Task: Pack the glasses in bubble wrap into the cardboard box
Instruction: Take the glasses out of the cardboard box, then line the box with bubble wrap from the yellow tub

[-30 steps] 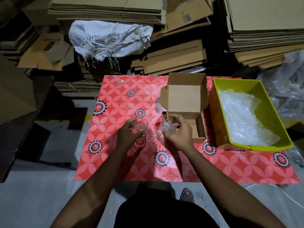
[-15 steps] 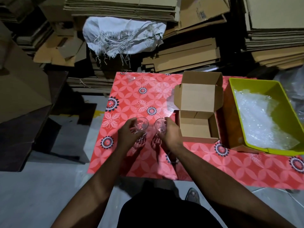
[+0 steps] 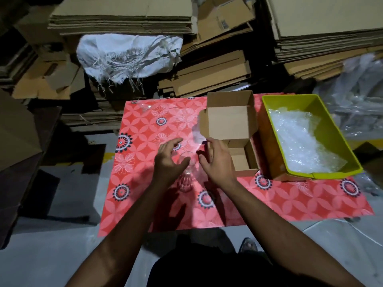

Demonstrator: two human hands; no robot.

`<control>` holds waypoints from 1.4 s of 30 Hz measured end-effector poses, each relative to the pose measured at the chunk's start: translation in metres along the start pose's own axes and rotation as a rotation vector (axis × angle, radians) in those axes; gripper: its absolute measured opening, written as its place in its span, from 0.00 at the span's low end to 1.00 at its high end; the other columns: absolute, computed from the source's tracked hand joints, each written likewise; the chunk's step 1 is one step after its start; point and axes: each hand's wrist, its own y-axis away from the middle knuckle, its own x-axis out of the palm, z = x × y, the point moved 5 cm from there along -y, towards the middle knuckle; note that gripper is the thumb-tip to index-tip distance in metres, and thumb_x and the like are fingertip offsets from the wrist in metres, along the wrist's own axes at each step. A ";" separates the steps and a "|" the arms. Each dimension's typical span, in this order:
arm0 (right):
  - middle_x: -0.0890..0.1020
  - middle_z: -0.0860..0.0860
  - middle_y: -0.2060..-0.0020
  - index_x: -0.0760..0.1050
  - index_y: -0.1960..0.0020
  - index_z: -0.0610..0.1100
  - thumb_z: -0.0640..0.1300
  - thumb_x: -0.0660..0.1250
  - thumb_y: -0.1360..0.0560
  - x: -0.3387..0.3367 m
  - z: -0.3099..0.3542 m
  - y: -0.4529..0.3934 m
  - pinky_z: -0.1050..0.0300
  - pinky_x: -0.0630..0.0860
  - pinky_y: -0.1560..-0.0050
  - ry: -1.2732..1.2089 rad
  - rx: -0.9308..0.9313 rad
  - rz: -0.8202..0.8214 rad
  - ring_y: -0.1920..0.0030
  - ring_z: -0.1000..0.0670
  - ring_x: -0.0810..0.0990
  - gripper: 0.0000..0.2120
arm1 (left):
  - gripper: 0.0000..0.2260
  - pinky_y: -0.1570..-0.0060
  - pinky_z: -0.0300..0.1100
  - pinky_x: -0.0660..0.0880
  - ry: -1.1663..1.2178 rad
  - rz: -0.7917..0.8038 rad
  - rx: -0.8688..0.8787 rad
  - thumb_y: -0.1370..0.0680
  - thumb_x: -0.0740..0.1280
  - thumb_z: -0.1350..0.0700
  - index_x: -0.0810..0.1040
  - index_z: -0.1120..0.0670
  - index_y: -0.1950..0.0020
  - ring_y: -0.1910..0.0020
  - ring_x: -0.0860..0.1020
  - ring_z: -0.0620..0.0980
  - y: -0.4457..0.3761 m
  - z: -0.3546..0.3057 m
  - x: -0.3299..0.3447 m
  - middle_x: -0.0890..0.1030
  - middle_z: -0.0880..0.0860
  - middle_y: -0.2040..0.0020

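Note:
Two clear glasses stand side by side on the red patterned tablecloth (image 3: 145,183); the left glass (image 3: 186,175) shows plainly, while the right glass (image 3: 199,172) is faint. My left hand (image 3: 169,160) hovers over the left glass with fingers spread and its thumb near the rim. Just right of the glasses, my right hand (image 3: 217,162) is loosely curled and holds nothing. The small cardboard box (image 3: 251,160) sits open to the right of my right hand, lid (image 3: 229,123) raised. A clear sheet of bubble wrap (image 3: 190,123) lies flat left of the lid.
A yellow-green bin (image 3: 350,154) with more bubble wrap (image 3: 300,141) stands right of the box. Another small glass (image 3: 145,106) sits at the table's far edge. Stacks of flat cardboard (image 3: 207,75) and a white sack (image 3: 128,56) are behind the table.
Both hands held a glass each and set them down together on the cloth. Now the hands have let go and lifted slightly, fingers loosened.

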 end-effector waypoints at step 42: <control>0.84 0.59 0.44 0.82 0.52 0.46 0.37 0.70 0.29 -0.184 -0.097 0.033 0.47 0.72 0.45 0.041 -0.483 -0.115 0.44 0.46 0.77 0.08 | 0.25 0.41 0.58 0.78 1.217 0.153 -0.638 0.18 0.56 0.40 0.75 0.57 0.33 0.38 0.80 0.61 0.013 -0.138 0.180 0.81 0.61 0.37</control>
